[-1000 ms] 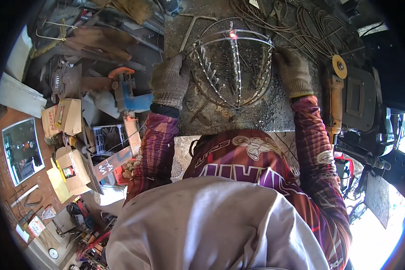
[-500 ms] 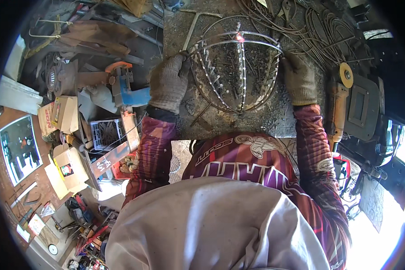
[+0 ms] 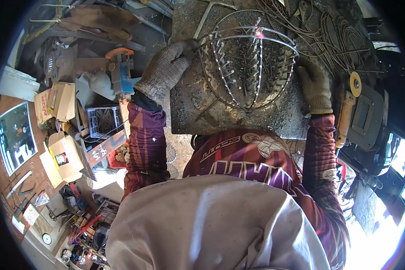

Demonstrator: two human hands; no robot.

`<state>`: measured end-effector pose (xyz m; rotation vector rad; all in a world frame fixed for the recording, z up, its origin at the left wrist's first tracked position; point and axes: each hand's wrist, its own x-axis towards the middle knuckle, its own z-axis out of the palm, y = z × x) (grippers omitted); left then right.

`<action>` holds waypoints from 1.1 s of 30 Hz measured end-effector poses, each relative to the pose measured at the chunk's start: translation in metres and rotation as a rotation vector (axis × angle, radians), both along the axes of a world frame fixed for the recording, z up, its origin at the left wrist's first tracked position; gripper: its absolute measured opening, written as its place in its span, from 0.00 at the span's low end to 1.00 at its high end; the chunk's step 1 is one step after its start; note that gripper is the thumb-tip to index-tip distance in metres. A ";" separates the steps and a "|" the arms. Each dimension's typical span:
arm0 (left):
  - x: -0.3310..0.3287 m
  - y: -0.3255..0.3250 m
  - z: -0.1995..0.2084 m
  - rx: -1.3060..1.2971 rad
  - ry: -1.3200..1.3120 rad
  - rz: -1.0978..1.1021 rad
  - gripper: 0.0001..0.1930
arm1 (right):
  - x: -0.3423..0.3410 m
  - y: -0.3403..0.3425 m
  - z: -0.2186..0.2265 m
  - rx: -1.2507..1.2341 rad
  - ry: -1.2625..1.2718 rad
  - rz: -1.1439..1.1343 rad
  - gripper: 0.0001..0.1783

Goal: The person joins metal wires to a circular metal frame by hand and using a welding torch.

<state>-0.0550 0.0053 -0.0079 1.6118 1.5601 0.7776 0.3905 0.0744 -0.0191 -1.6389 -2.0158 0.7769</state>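
A domed wire frame (image 3: 260, 67) of bent metal rods is held over the dark, grit-covered worktable (image 3: 189, 112). Its ribs are dotted with bright spots and meet at the near end. A red glow marks the joint where the middle rib crosses the curved double bars at the far side. My left hand (image 3: 166, 67), in a grey knit glove, is closed at the frame's left end. My gloved right hand (image 3: 315, 85) has its fingers bent around the right end; the fingertips are partly hidden.
Coiled wire (image 3: 342, 42) and pliers (image 3: 300, 11) lie at the table's far right. An angle grinder (image 3: 345, 114) with a yellow disc is beside my right forearm. A T-shaped metal rod (image 3: 204, 20) lies at the far left. Left of the table are a blue vise (image 3: 123, 81) and cardboard boxes (image 3: 63, 108).
The whole view has shifted, with the table now further right. The frame and both hands have moved right, and the frame has turned slightly. My left elbow has swung outward.
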 end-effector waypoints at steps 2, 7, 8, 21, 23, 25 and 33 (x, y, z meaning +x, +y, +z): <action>0.013 -0.001 0.003 0.040 0.003 0.040 0.18 | -0.007 -0.002 0.006 -0.020 0.016 -0.017 0.20; 0.049 -0.005 0.025 0.305 0.320 0.127 0.15 | -0.013 -0.002 0.007 -0.004 0.037 -0.056 0.19; 0.051 -0.005 0.021 0.305 0.355 0.150 0.15 | -0.013 -0.001 0.004 -0.004 0.039 -0.055 0.19; 0.064 -0.002 0.014 0.400 0.620 0.232 0.13 | -0.024 -0.007 0.008 0.120 -0.088 -0.145 0.19; 0.066 -0.003 0.012 0.405 0.547 0.238 0.14 | -0.029 -0.009 0.014 0.103 -0.133 -0.160 0.20; 0.064 -0.003 0.008 0.393 0.505 0.226 0.15 | -0.031 -0.011 0.019 0.136 -0.134 -0.159 0.19; 0.064 -0.009 -0.022 0.422 0.300 0.320 0.11 | -0.028 -0.012 0.023 0.180 -0.018 -0.119 0.16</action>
